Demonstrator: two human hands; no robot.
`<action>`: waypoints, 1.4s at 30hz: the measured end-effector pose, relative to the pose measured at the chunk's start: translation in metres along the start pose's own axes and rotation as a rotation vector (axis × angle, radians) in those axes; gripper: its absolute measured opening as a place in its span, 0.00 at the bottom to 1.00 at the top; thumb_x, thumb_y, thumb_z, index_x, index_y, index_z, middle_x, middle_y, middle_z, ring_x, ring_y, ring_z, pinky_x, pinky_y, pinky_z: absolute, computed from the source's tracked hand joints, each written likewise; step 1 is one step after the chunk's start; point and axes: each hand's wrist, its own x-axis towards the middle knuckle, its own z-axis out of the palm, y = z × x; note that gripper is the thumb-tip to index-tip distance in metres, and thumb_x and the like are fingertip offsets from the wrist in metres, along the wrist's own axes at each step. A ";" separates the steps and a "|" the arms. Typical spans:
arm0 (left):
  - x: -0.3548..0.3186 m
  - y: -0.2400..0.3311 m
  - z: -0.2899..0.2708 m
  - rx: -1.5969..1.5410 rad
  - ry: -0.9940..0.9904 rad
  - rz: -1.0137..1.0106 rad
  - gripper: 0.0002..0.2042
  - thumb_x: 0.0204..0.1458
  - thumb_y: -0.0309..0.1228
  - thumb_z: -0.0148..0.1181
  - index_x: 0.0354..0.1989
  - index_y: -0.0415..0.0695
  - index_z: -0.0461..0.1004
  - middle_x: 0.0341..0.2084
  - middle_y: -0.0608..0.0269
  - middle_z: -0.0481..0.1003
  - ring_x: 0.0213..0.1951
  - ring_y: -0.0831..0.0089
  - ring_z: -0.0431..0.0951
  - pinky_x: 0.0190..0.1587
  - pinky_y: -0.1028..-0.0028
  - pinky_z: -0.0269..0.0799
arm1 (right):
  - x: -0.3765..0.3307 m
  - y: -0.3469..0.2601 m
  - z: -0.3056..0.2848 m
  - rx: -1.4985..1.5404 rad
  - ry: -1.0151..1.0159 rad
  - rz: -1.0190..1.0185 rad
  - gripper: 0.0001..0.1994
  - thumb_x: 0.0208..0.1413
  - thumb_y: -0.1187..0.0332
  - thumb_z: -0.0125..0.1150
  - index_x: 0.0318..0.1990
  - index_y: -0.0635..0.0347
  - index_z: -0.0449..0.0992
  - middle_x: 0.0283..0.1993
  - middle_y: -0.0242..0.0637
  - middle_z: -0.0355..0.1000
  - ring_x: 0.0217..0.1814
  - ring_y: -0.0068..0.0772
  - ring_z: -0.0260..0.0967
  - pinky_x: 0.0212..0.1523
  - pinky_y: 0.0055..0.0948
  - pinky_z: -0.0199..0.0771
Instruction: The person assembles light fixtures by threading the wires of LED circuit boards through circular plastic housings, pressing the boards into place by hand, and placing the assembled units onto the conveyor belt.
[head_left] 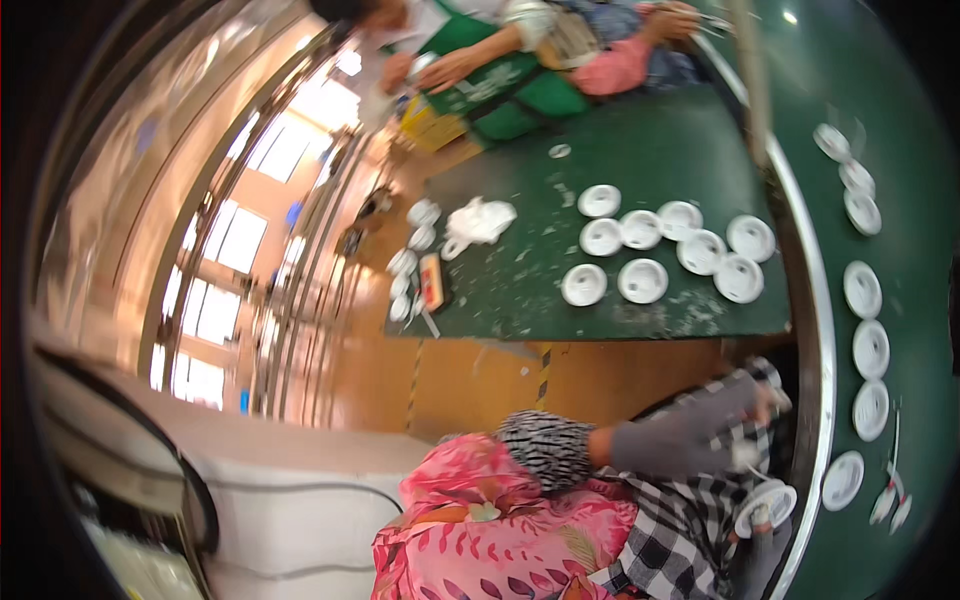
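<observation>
My left arm, in a grey sleeve below a zebra-patterned cuff, reaches to the right. My left hand (pixel 768 398) is smeared by motion, so its fingers cannot be made out. Lower down, beside the metal-edged green work surface, my right hand (pixel 762 518) grips a white round lid-like disc (pixel 778 497). A small blurred white piece (pixel 745 456) shows between the two hands; whether either hand touches it is unclear. Just right of my right hand, another white disc (pixel 843 480) lies on the green surface, at the near end of a row of similar discs (pixel 871 349).
A green table (pixel 500 300) bears several white discs (pixel 642 281), a crumpled white bag (pixel 480 222) and an orange-and-black box (pixel 431 282). Thin white parts (pixel 893 490) lie on the right-hand surface (pixel 925 300), behind its metal edge (pixel 815 270). Co-workers sit beyond the table.
</observation>
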 end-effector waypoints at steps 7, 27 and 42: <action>-0.278 -0.078 -0.201 0.811 1.659 -0.362 0.09 0.55 0.28 0.58 0.43 0.43 0.71 0.31 0.68 0.67 0.32 0.77 0.67 0.38 0.75 0.67 | -0.004 -0.033 0.019 -0.344 -0.208 0.045 0.17 0.59 0.64 0.58 0.51 0.67 0.72 0.45 0.37 0.73 0.44 0.30 0.70 0.45 0.28 0.69; -0.451 -0.174 -0.395 1.366 1.435 -1.414 0.15 0.48 0.40 0.57 0.40 0.45 0.78 0.45 0.51 0.74 0.48 0.52 0.73 0.50 0.59 0.69 | -0.026 -0.033 0.137 -0.587 -0.184 0.006 0.21 0.57 0.56 0.61 0.45 0.68 0.73 0.32 0.28 0.67 0.31 0.20 0.59 0.32 0.21 0.58; 0.056 -0.261 -0.218 0.830 0.552 -0.318 0.13 0.50 0.36 0.54 0.37 0.40 0.76 0.36 0.55 0.78 0.35 0.59 0.80 0.35 0.62 0.75 | -0.006 -0.001 0.083 -0.351 -0.411 0.155 0.25 0.59 0.56 0.60 0.55 0.69 0.71 0.42 0.34 0.76 0.29 0.15 0.70 0.30 0.16 0.74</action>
